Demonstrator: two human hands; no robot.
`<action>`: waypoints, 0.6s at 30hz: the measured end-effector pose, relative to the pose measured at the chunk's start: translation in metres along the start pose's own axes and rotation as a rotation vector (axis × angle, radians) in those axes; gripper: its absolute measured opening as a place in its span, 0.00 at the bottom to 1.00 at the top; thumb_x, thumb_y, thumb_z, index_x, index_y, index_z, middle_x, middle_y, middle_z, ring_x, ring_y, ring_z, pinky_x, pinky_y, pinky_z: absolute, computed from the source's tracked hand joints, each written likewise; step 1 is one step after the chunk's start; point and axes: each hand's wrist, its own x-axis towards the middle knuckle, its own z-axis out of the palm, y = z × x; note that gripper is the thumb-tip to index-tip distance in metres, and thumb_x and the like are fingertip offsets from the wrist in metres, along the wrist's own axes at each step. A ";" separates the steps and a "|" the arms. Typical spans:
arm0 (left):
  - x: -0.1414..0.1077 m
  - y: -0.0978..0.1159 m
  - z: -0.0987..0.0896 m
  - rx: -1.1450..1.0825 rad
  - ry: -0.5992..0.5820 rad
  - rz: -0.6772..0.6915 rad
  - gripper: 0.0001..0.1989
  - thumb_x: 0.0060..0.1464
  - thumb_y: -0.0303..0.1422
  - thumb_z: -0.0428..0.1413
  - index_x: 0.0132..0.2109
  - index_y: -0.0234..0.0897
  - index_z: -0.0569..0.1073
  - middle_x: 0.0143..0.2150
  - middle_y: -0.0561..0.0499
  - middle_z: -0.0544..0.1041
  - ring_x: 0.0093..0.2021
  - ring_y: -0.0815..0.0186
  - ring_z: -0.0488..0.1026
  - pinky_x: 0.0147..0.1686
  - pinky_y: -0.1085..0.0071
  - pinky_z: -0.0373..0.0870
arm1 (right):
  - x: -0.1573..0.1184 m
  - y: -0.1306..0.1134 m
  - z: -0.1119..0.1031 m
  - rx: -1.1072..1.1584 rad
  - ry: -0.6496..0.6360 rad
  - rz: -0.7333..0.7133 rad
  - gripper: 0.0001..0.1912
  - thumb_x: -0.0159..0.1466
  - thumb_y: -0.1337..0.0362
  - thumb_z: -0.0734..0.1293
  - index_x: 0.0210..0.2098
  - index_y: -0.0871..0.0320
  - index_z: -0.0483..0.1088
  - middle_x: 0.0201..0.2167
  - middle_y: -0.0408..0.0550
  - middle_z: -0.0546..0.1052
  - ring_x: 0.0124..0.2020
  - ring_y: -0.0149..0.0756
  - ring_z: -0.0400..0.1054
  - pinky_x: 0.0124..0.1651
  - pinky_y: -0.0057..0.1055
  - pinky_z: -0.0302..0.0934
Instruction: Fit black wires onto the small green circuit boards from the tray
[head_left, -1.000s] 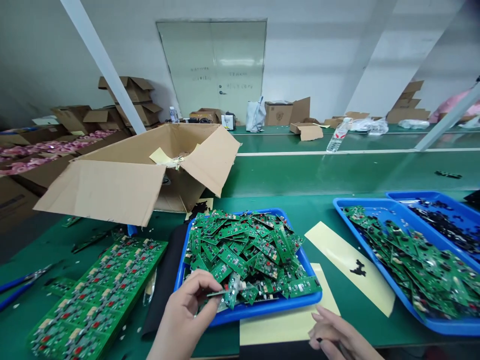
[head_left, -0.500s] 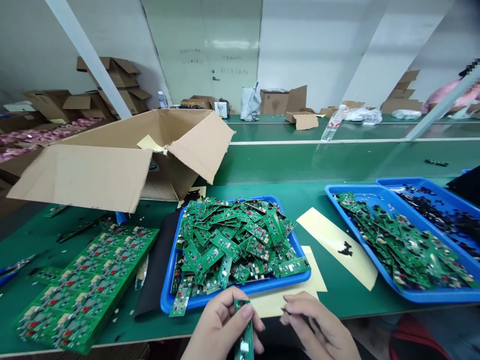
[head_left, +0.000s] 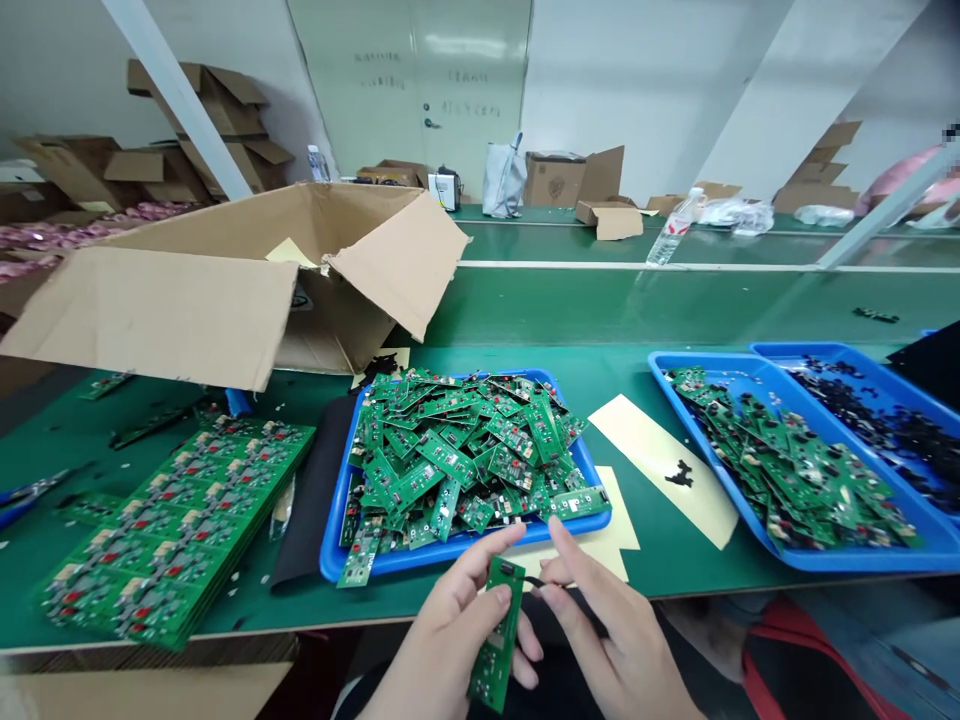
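My left hand (head_left: 465,630) grips a narrow green circuit board (head_left: 498,640) upright between thumb and fingers, near the table's front edge. Beside the board's top end, my right hand (head_left: 600,620) pinches a small black piece (head_left: 534,581) that reaches to the board. Just beyond both hands lies a blue tray (head_left: 330,545) heaped with green circuit boards (head_left: 450,460). Several small black pieces (head_left: 680,474) rest on a cream paper strip (head_left: 709,500) to the right.
Stacked board panels (head_left: 180,520) lie at left, near blue-handled pliers (head_left: 30,495). An open cardboard box (head_left: 150,310) stands behind them. At right are a blue tray (head_left: 787,557) of boards and another (head_left: 930,400) of black parts. A bottle (head_left: 675,228) stands farther back.
My right hand has moved left to the board, bringing the black piece to its top end. The board is turned more face-up in my left hand. The whole view has shifted slightly.
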 end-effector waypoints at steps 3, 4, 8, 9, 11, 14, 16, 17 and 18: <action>0.002 0.000 0.001 0.039 0.044 0.100 0.35 0.44 0.43 0.63 0.58 0.35 0.66 0.23 0.54 0.73 0.24 0.68 0.69 0.25 0.73 0.65 | -0.001 -0.001 -0.001 0.010 -0.016 0.063 0.18 0.67 0.71 0.58 0.55 0.53 0.60 0.29 0.41 0.76 0.30 0.28 0.73 0.37 0.18 0.67; 0.002 0.001 0.002 0.069 0.060 0.129 0.31 0.44 0.43 0.63 0.54 0.35 0.70 0.24 0.53 0.73 0.25 0.68 0.69 0.26 0.73 0.66 | -0.001 -0.002 -0.002 0.015 -0.016 0.078 0.15 0.66 0.72 0.59 0.50 0.53 0.63 0.30 0.41 0.77 0.31 0.28 0.73 0.38 0.18 0.66; -0.002 0.007 0.008 0.148 0.026 0.167 0.15 0.49 0.41 0.61 0.40 0.35 0.78 0.27 0.52 0.73 0.27 0.70 0.68 0.29 0.75 0.67 | 0.002 -0.006 -0.002 -0.017 0.021 0.078 0.07 0.64 0.73 0.61 0.36 0.55 0.67 0.30 0.43 0.77 0.31 0.29 0.73 0.35 0.17 0.66; -0.003 0.007 0.009 0.142 0.023 0.174 0.15 0.49 0.41 0.60 0.40 0.36 0.79 0.27 0.53 0.73 0.27 0.70 0.68 0.29 0.75 0.67 | 0.003 -0.007 -0.001 -0.023 0.026 0.074 0.07 0.64 0.73 0.61 0.35 0.55 0.67 0.30 0.43 0.77 0.31 0.29 0.73 0.35 0.18 0.66; -0.003 0.004 0.007 0.133 0.026 0.182 0.15 0.50 0.41 0.60 0.41 0.37 0.78 0.28 0.53 0.73 0.27 0.70 0.68 0.28 0.75 0.67 | 0.004 -0.008 0.000 -0.034 0.031 0.070 0.07 0.64 0.73 0.60 0.36 0.56 0.66 0.29 0.44 0.77 0.30 0.30 0.73 0.34 0.19 0.66; -0.001 -0.002 0.003 0.137 -0.005 0.201 0.16 0.50 0.42 0.60 0.43 0.37 0.78 0.27 0.53 0.73 0.27 0.70 0.68 0.29 0.75 0.67 | 0.003 -0.009 0.002 -0.063 0.055 0.068 0.06 0.63 0.73 0.61 0.35 0.56 0.67 0.27 0.43 0.77 0.28 0.30 0.73 0.32 0.21 0.66; 0.001 -0.006 0.000 0.127 -0.029 0.219 0.17 0.51 0.42 0.59 0.45 0.38 0.77 0.27 0.53 0.73 0.26 0.71 0.68 0.30 0.75 0.67 | 0.002 -0.009 0.004 -0.085 0.078 0.065 0.06 0.63 0.73 0.61 0.35 0.57 0.67 0.26 0.43 0.77 0.26 0.30 0.73 0.31 0.21 0.66; 0.002 -0.007 0.000 0.125 -0.029 0.229 0.17 0.51 0.43 0.58 0.45 0.38 0.77 0.27 0.53 0.73 0.26 0.71 0.67 0.31 0.75 0.67 | 0.002 -0.009 0.004 -0.091 0.086 0.064 0.06 0.63 0.73 0.61 0.35 0.57 0.67 0.26 0.43 0.77 0.26 0.30 0.73 0.31 0.20 0.66; 0.002 -0.007 0.000 0.131 -0.025 0.237 0.17 0.52 0.43 0.58 0.45 0.39 0.77 0.28 0.53 0.73 0.26 0.71 0.67 0.31 0.75 0.67 | 0.003 -0.009 0.005 -0.092 0.091 0.063 0.06 0.63 0.73 0.61 0.35 0.58 0.67 0.26 0.43 0.76 0.26 0.30 0.72 0.31 0.20 0.66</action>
